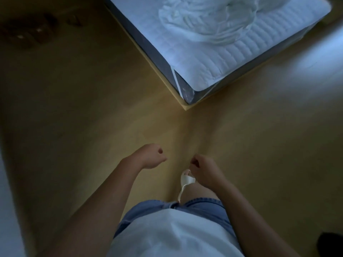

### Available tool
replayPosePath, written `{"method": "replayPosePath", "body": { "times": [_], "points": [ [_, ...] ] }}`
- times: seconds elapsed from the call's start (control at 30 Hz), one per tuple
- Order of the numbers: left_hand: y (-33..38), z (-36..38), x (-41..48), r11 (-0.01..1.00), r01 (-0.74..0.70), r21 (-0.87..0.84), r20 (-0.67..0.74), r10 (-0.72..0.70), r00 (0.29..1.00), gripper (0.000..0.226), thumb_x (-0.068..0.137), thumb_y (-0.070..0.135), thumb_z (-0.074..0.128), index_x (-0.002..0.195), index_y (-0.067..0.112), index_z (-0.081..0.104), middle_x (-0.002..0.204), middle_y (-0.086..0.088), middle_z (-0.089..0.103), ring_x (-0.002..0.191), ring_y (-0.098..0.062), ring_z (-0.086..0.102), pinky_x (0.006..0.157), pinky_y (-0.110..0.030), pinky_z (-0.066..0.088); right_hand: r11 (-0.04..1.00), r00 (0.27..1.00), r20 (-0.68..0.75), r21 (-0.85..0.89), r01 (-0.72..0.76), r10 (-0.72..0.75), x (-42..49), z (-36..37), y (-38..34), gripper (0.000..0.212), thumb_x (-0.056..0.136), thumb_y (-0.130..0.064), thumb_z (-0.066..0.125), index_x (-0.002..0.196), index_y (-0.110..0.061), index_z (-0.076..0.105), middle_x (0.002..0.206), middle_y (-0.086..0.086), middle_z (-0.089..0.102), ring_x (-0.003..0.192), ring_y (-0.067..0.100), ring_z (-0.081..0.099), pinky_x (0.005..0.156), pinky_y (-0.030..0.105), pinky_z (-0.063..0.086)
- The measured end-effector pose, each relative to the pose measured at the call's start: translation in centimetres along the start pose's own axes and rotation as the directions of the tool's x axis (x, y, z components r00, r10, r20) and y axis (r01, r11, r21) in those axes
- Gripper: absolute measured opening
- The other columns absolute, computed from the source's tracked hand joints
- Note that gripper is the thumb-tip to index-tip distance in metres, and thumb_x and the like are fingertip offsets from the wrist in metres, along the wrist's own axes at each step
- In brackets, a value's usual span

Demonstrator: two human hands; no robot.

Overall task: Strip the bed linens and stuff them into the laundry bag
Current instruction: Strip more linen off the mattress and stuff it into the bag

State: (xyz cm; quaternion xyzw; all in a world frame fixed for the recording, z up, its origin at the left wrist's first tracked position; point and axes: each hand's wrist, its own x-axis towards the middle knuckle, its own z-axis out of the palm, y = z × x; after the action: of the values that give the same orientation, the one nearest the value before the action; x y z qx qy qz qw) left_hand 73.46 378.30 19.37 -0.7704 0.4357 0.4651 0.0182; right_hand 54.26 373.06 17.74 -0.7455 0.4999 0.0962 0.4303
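Left hand (pixel 151 156): curled, holding nothing.
Right hand (pixel 204 170): curled; whether it holds anything, cannot tell.
Sheet (pixel 204 19): bunched white heap on quilted mattress (pixel 213 60), well apart from hands.

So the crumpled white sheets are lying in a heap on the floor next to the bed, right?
Not quite. The crumpled white sheets lie in a heap on top of the mattress, not down beside it. The head view shows this.
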Motion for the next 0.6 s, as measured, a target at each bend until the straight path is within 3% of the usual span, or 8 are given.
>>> {"method": "replayPosePath", "body": {
  "times": [0.1, 0.27, 0.43, 0.6],
  "points": [
    [2.0, -4.9, 3.7, 0.997, 0.006, -0.072, -0.047, -0.01, 0.999, 0.032, 0.095, 0.033, 0.054, 0.118, 0.012, 0.059, 0.119, -0.011, 0.061, 0.114, -0.027, 0.057, 0.091, -0.032, 0.044, 0.997, 0.997, 0.047, -0.05, 0.056, -0.053, 5.5, -5.1, -3.0, 0.014, 0.092, -0.022, 0.048, 0.094, -0.013, 0.058, 0.088, 0.003, 0.063, 0.08, 0.022, 0.059, 0.066, 0.033, 0.048],
    [4.6, -12.5, 10.2, 0.975, -0.005, -0.224, -0.153, -0.03, 0.988, 0.032, 0.094, 0.031, 0.057, 0.115, 0.008, 0.061, 0.115, -0.009, 0.063, 0.101, -0.021, 0.058, 0.081, -0.027, 0.042, 0.984, 0.99, 0.048, -0.118, 0.134, -0.129, 15.2, -12.1, -7.3, 0.017, 0.09, -0.021, 0.05, 0.091, -0.006, 0.059, 0.087, 0.008, 0.063, 0.081, 0.025, 0.059, 0.07, 0.036, 0.049],
    [4.6, -20.4, 17.3, 0.971, -0.042, -0.235, -0.136, 0.009, 0.991, 0.039, 0.094, 0.035, 0.057, 0.126, 0.012, 0.056, 0.123, -0.006, 0.06, 0.109, -0.019, 0.056, 0.084, -0.026, 0.041, 0.99, 0.994, 0.014, -0.09, 0.105, -0.105, 25.0, -15.1, -12.0, 0.013, 0.088, -0.017, 0.051, 0.087, -0.008, 0.06, 0.08, 0.004, 0.063, 0.076, 0.022, 0.059, 0.068, 0.033, 0.048],
    [2.7, -30.3, 24.9, 0.984, -0.104, -0.145, -0.093, 0.091, 0.991, 0.046, 0.095, 0.036, 0.054, 0.134, 0.012, 0.051, 0.134, -0.008, 0.055, 0.118, -0.022, 0.053, 0.096, -0.032, 0.044, 0.999, 0.997, -0.058, -0.028, 0.043, -0.045, 34.7, -16.5, -18.5, 0.009, 0.088, -0.016, 0.052, 0.085, -0.012, 0.06, 0.076, 0.0, 0.06, 0.073, 0.02, 0.056, 0.063, 0.029, 0.044]
  ]
}}
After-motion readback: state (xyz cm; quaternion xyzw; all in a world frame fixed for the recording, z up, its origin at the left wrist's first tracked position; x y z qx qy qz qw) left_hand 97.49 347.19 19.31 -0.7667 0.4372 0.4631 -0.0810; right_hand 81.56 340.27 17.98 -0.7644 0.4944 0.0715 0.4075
